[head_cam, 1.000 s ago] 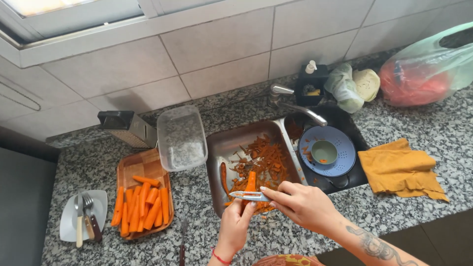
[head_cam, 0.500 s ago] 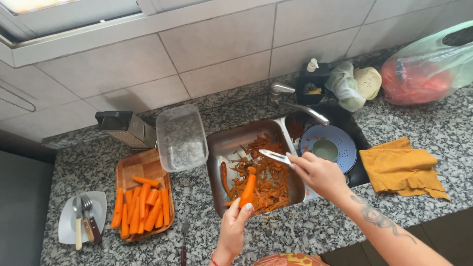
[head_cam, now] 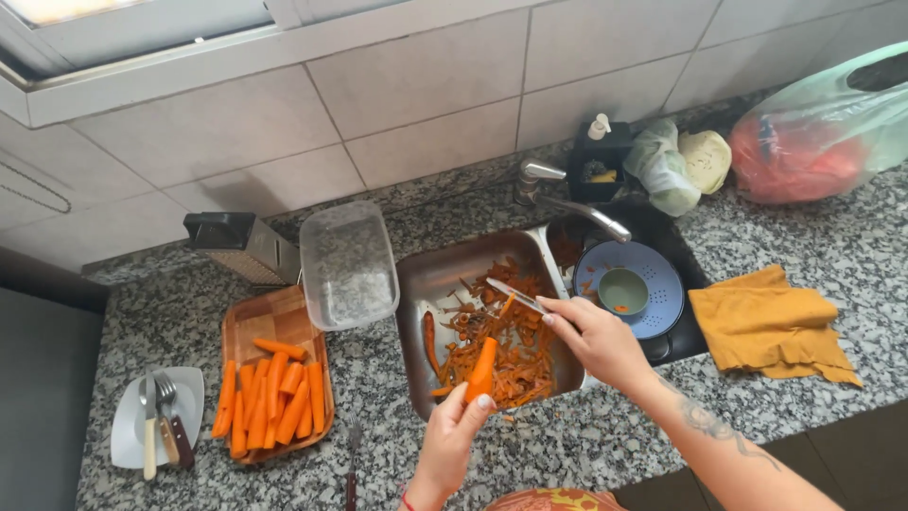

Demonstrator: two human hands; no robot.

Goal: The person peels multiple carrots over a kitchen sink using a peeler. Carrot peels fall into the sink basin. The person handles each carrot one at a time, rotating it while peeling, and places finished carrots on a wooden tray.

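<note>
Carrot (head_cam: pixel 480 371): it is over the tray (head_cam: pixel 426 284) of peels (head_cam: pixel 501 341), just above the left hand (head_cam: pixel 452 437), which pinches its bottom end. It looks stiff, light and a bit slippery, so the thick end is best to grip. The right hand (head_cam: pixel 598 339) is closed around a peeler (head_cam: pixel 515 295), just beside the carrot's top.

- Carrot (head_cam: pixel 480 371): orange, peeled smooth, short and tapered; pinched at lower end by left hand (head_cam: pixel 452 437), standing nearly upright with slight lean to the right, above the heap of peelings in the metal sink basin (head_cam: pixel 426 284).
- Peeler (head_cam: pixel 515 295): slim, metal-bladed; gripped in right hand (head_cam: pixel 598 339), blade pointing up-left, lifted clear of the carrot, just above its tip, over the peelings.
</note>
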